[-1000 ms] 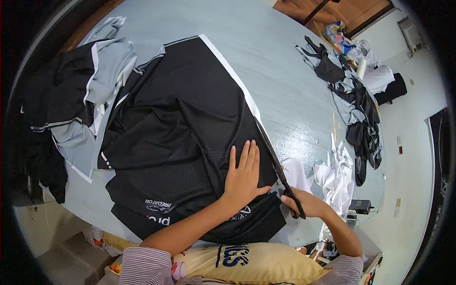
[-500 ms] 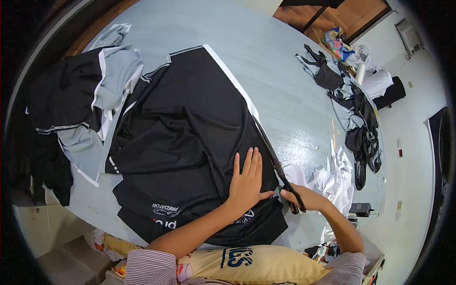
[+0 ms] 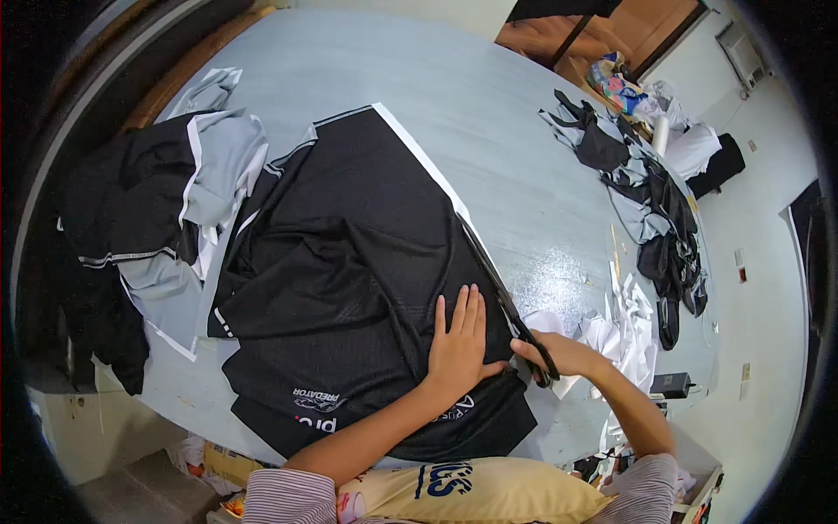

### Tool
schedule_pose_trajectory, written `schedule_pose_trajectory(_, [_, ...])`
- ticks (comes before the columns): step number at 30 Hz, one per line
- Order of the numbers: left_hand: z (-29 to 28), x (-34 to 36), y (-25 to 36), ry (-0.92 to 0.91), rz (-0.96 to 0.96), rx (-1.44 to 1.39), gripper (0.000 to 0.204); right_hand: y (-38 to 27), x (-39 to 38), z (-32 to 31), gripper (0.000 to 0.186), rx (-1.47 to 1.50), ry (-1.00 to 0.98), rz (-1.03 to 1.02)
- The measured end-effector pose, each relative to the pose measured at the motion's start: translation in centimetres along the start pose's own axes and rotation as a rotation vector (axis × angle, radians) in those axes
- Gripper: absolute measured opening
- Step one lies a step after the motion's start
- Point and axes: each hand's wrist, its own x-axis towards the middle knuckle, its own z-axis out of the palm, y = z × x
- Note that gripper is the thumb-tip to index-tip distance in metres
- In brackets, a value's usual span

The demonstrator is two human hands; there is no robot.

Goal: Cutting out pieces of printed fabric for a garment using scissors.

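A large piece of black fabric [image 3: 349, 271] with white prints near its lower end lies on the table, slightly wrinkled. A white strip [image 3: 423, 157] borders its upper right edge. My left hand [image 3: 456, 345] rests flat on the fabric, fingers stretched out side by side and thumb pointing right. Just right of it, my right hand [image 3: 566, 354] grips the handles of long dark scissors [image 3: 508, 306]. Their blades point away from me along the fabric's right edge, between the black cloth and the white strip. Whether the blades are parted I cannot tell.
Black and grey cloth pieces [image 3: 148, 175] are heaped at the left of the grey table [image 3: 471, 96]. White scraps [image 3: 624, 323] lie right of my right hand, near a small black box [image 3: 670, 385]. More dark pieces [image 3: 668, 253] lie along the right edge. A yellow cushion-like thing [image 3: 489, 489] is nearest me.
The scissors and right hand have advanced a little away from me along the fabric's right edge. My left hand stays flat on the cloth. The whole view has shifted slightly.
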Motion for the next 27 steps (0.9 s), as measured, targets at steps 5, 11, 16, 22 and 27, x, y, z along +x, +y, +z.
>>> schedule_pose_trajectory(5, [-0.3, 0.3, 0.0, -0.026, 0.000, -0.009, 0.109, -1.0, 1.1, -0.5, 0.078, -0.040, 0.004, -0.004])
schedule_pose_trajectory(11, [-0.3, 0.2, 0.1, -0.011, 0.002, 0.002, 0.108, -1.2, 1.3, -0.7, 0.079, -0.056, 0.051, -0.042])
schedule_pose_trajectory(16, [0.1, 0.0, -0.1, 0.017, 0.023, 0.000, 0.108, -2.3, 2.6, -2.4, 0.070, -0.009, -0.078, -0.021])
schedule_pose_trajectory(22, [0.2, 0.0, 0.0, 0.006, 0.037, 0.042, 0.107, -2.2, 3.8, -2.7, 0.073, -0.037, -0.055, -0.057])
schedule_pose_trajectory(27, [-0.1, 0.0, -0.1, -0.008, 0.038, 0.055, 0.110, -2.5, 3.8, -3.9, 0.078, 0.035, -0.107, -0.090])
